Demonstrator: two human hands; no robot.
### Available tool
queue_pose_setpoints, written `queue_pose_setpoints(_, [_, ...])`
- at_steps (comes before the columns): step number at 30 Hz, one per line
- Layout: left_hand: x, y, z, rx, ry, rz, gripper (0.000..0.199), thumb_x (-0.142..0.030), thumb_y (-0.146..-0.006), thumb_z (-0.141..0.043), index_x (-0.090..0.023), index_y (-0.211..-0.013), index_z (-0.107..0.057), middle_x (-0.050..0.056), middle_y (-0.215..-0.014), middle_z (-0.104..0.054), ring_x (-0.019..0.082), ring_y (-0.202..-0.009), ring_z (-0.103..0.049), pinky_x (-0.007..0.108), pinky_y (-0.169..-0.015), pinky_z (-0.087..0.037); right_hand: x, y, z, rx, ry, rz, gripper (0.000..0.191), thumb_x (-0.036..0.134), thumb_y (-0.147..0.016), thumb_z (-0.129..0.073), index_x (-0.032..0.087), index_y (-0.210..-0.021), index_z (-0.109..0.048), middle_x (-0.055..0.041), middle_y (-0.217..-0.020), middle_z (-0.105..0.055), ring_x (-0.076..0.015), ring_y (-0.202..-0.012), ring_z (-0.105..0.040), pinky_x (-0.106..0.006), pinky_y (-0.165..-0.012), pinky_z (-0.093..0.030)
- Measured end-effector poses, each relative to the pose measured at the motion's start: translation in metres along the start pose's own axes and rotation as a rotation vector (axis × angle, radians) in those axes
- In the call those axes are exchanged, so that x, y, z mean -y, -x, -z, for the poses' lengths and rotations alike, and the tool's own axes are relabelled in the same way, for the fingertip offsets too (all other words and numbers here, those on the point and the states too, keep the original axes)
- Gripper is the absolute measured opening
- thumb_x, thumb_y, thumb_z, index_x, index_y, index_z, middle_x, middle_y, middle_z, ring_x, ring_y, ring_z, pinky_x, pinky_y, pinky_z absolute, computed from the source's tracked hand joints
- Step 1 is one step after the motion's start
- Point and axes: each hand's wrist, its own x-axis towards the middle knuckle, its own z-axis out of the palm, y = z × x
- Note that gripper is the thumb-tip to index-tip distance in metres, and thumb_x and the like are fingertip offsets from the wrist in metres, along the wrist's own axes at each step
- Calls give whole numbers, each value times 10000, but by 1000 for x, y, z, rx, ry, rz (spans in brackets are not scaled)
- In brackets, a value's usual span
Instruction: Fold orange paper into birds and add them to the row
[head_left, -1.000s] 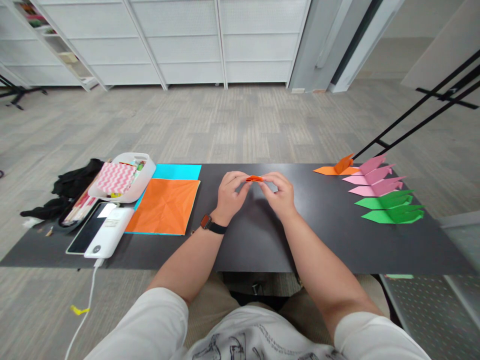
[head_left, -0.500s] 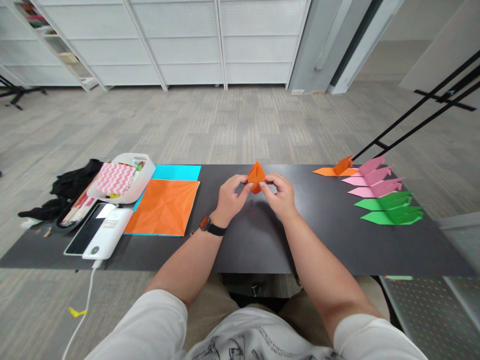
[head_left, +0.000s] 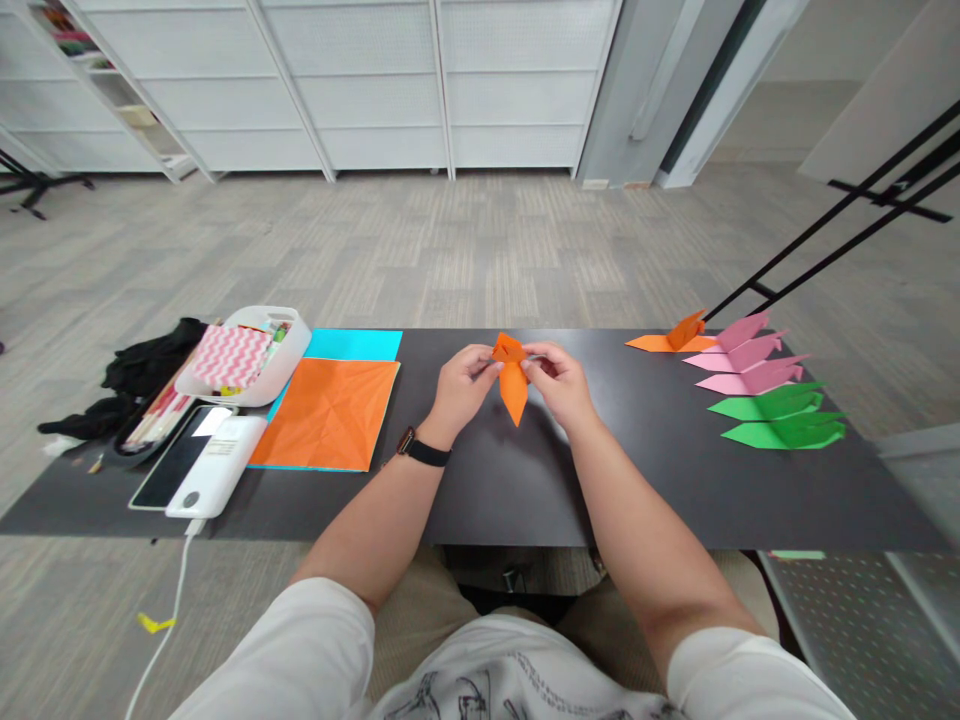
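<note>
Between my two hands is a folded piece of orange origami paper [head_left: 514,385], with a long point hanging toward me and a short folded part at the top. My left hand [head_left: 463,385] pinches its left side between thumb and fingers. On the opposite side, my right hand [head_left: 559,380] pinches the right edge in the same way. The paper is held over the middle of the dark table [head_left: 517,490]. A stack of square paper with an orange sheet [head_left: 326,415] on top lies to the left of my hands.
At right stand an orange paper crane [head_left: 679,335], several pink cranes [head_left: 750,378] and green cranes [head_left: 787,432]. Leftward are a white basket [head_left: 289,365], a phone [head_left: 172,470], a white power bank [head_left: 217,465] with a cable [head_left: 176,600], and black cloth [head_left: 150,360].
A long point of the orange paper has come down toward me, where before a compact diamond shape pointed upward. Both hands keep their pinch and have barely moved.
</note>
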Motion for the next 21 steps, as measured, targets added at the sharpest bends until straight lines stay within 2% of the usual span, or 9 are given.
queue_pose_setpoints(2, [4,0,0,24,40,28,234,-384,-999,-711,-197,-1138,-689,96,-1126,-786,205,-977,-790,395,-918,-673,-1,-1,1,-3,-37,-26,253,475,-796,-815,271,-939,-774,-19,-1019,-733,-140,-723,-624,-309,-675,-574])
queue_pose_setpoints(4, [6,0,1,35,45,13,254,-342,-1007,-691,-207,-1220,-658,103,-1165,-780,194,-968,-792,380,-899,-674,-2,-1,1,-1,-74,-90,275,487,-776,-823,268,-925,-749,-3,-934,-734,-146,-712,-634,-317,-687,-582])
queue_pose_setpoints(6, [5,0,1,38,36,-38,290,-272,-1008,-660,-222,-1291,-621,116,-1227,-763,180,-977,-791,366,-905,-667,-4,-2,3,-2,-114,-174,297,488,-763,-828,267,-927,-719,13,-849,-733,-160,-703,-656,-333,-706,-594])
queue_pose_setpoints(8, [0,1,1,40,12,-108,335,-196,-986,-640,-232,-1316,-593,125,-1274,-747,173,-1011,-789,369,-942,-656,-5,-4,4,-14,-155,-229,304,478,-751,-835,266,-914,-690,15,-844,-747,-174,-717,-685,-348,-722,-601])
queue_pose_setpoints(10, [-6,2,1,44,-69,-196,322,-149,-954,-650,-234,-1262,-612,116,-1293,-742,185,-1090,-774,391,-999,-638,-6,-5,5,-27,-203,-257,306,453,-733,-850,264,-892,-670,8,-889,-764,-184,-745,-711,-358,-742,-608])
queue_pose_setpoints(13, [-15,3,3,50,-261,-290,193,-149,-936,-696,-234,-1109,-679,88,-1269,-754,215,-1204,-734,439,-1076,-598,-3,-6,6,-19,-292,-305,315,415,-693,-877,262,-869,-666,2,-908,-776,-196,-778,-733,-373,-781,-620])
queue_pose_setpoints(17, [-18,4,5,0,-369,-278,39,-231,-973,-718,-231,-1011,-724,74,-1167,-791,226,-1131,-756,454,-1042,-606,0,-4,4,28,-347,-340,318,394,-664,-896,261,-861,-685,3,-913,-781,-195,-805,-737,-373,-815,-626])
queue_pose_setpoints(21, [-15,5,5,-67,-369,-242,49,-254,-986,-707,-224,-960,-736,63,-1079,-808,220,-1058,-772,433,-998,-619,0,-3,3,56,-332,-342,336,421,-666,-905,263,-876,-696,4,-922,-774,-184,-809,-726,-350,-792,-618])
